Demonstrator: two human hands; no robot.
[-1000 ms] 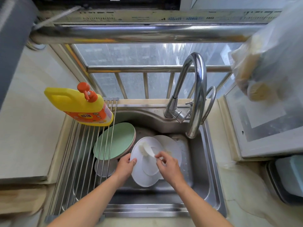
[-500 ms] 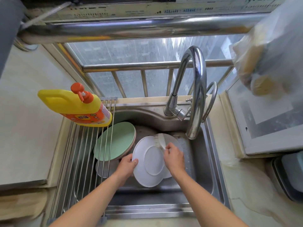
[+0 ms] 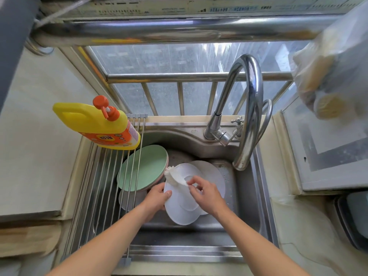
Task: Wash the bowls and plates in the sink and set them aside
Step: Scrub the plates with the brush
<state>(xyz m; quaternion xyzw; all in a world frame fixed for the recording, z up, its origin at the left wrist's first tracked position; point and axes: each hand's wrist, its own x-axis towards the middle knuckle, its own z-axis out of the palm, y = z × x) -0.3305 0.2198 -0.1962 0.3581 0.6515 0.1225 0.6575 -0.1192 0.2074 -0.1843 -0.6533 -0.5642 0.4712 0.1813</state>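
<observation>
White plate (image 3: pixel 180 208): tilted over sink (image 3: pixel 247 198), left hand (image 3: pixel 157 197) fingers clamped on rim to steady it, right hand (image 3: pixel 207 194) fingers pinching what looks like a brush (image 3: pixel 175 175) for scrubbing.

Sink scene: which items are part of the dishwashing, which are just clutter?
In the job: white plate held by left hand; brush in right hand; green plate; faucet; soap bottle; rack.

Just lying about: plastic bag.
</observation>
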